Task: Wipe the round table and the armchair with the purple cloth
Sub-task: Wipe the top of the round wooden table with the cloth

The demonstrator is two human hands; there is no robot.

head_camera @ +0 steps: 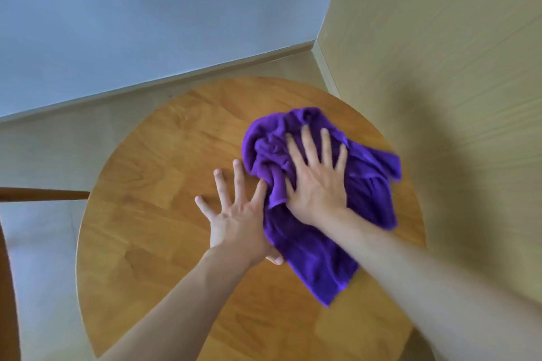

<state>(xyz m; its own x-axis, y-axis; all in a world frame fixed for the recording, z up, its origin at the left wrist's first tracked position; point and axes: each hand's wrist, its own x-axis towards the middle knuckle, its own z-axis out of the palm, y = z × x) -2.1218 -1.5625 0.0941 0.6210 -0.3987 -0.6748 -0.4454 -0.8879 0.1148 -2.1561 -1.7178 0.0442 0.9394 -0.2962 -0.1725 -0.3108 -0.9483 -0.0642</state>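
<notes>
A round wooden table [152, 231] fills the middle of the view. A crumpled purple cloth [316, 258] lies on its right half. My right hand [316, 182] presses flat on top of the cloth, fingers spread. My left hand [237, 214] lies flat on the bare wood just left of the cloth, fingers spread, its thumb side touching the cloth's edge and partly tucked under it. Only a brown wooden arm [44, 194] and a curved edge of the armchair show at the far left.
The table stands in a room corner: a pale blue wall [146, 23] behind it and a beige wall [454, 67] on the right, close to the table's right rim. Light floor [44, 149] shows to the left.
</notes>
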